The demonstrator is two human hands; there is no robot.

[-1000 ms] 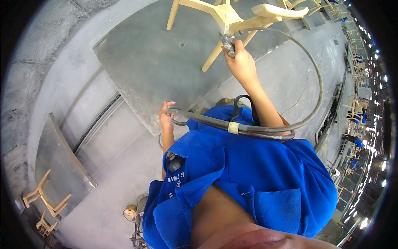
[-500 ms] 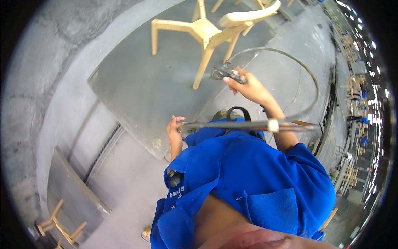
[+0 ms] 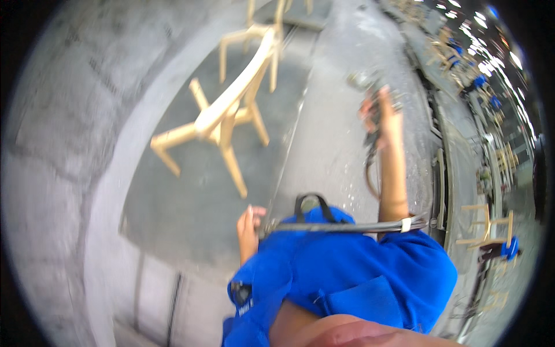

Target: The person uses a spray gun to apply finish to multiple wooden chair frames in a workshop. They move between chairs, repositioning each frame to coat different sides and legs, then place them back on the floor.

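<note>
My right hand (image 3: 384,118) is stretched out to the far right, its fingers wrapped round a spray gun (image 3: 374,110) smeared by motion. A hose (image 3: 370,176) hangs from the gun beside my forearm. Left of it stands a pale, unpainted wooden chair frame (image 3: 236,87) with a curved backrest, apart from both hands. My left hand (image 3: 248,228) stays low near my waist, nearest the end of a bundle of cables (image 3: 341,226) crossing in front of my body. Its fingers are spread, with nothing visible in them.
The chair stands on a dark floor panel (image 3: 173,214) beside a curved grey wall (image 3: 58,133). Another wooden chair (image 3: 250,33) is farther off. Along the right run a long rail (image 3: 439,191), more chairs (image 3: 485,226) and people in blue (image 3: 510,247).
My right hand has swung with the spray gun away from the chair, to the right and outward. A faint spray at the nozzle no longer shows. The view has turned, and the chair appears farther left.
</note>
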